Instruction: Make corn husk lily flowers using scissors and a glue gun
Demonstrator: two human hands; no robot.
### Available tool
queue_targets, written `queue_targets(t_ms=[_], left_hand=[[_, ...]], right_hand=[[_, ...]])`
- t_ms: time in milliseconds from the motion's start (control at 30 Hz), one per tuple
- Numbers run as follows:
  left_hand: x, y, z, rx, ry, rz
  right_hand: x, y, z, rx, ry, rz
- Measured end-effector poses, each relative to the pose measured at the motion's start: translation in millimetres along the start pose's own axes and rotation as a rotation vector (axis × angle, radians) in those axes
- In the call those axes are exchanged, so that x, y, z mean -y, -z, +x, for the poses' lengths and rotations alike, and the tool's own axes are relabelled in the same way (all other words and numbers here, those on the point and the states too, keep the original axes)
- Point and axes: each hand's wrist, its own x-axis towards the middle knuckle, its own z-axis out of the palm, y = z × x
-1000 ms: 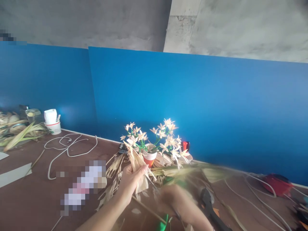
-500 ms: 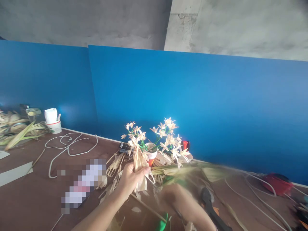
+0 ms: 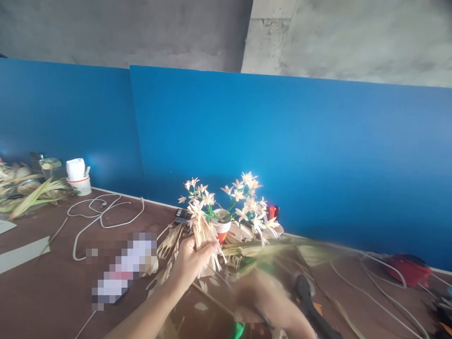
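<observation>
My left hand (image 3: 189,261) is closed around a bundle of dry straw-coloured leaf strips (image 3: 205,240), held upright over the brown table. My right hand (image 3: 263,299) sits low to the right of it, smeared by motion, so its fingers are unclear; a green piece (image 3: 238,330) shows just under it. Behind the bundle stands a red-and-white cup (image 3: 221,228) filled with pale handmade flowers (image 3: 243,197) on green stems. Loose dry leaf scraps (image 3: 169,245) lie around the cup.
Blue panels (image 3: 318,155) stand along the table's back. White cables (image 3: 102,216) curl at left, near a white cup (image 3: 79,181) and a heap of green-yellow leaves (image 3: 24,193). A black tool (image 3: 307,296) and a red object (image 3: 406,268) lie at right.
My left hand has drawn the leaf bundle slightly down and closed tighter on it. My right hand has slipped a little lower, still blurred.
</observation>
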Motion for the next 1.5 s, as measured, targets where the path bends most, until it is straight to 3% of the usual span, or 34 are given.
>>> queue_targets(t_ms=[233, 700, 933, 1167, 1500], left_hand=[[8.7, 0.1, 1.8, 0.003, 0.002, -0.029], [0.1, -1.7, -1.5, -0.037, -0.009, -0.08], [-0.4, -8.6, -5.1, -0.202, 0.04, -0.209], [13.8, -9.8, -6.2, -0.201, 0.029, -0.302], [15.4, -13.0, -9.8, -0.251, 0.078, -0.322]], right_hand=[[-1.2, -1.4, 1.1, -0.036, 0.038, -0.096], [-2.8, -2.3, 2.2, -0.16, -0.01, -0.191], [-1.1, -5.4, 2.1, -0.2, -0.023, -0.107], [8.6, -6.2, 0.3, -0.198, -0.015, -0.04], [14.8, -7.6, 2.6, -0.214, -0.127, -0.215]])
